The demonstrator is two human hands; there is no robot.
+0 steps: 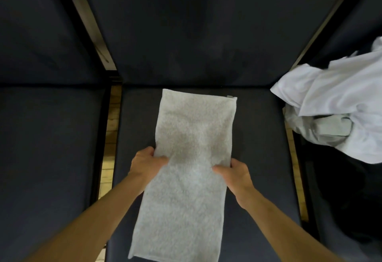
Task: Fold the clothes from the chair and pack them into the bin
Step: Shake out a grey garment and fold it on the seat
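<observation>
We're mid-fold on the grey towel (187, 170), judging by the grip: it already lies as a long narrow strip, so a lengthwise fold looks done and the crosswise one is probably next. That would call for lifting at the pinch line and carrying one end over the other, corners matched. No bin in view, so packing is some way off.

Near end of the towel hangs over the front edge of the middle dark chair seat (258, 137). Midway up, our left hand (147, 163) pinches the left edge, thumb on top, fingers curled under; our right hand (233, 170) does the same on the right edge. Cloth bunches slightly between them.

Far end lies flat, small tag at its right corner. Terry texture, soft, limp.

Far right: white crumpled clothes (339, 104) piled on the next seat, unfolded.
</observation>
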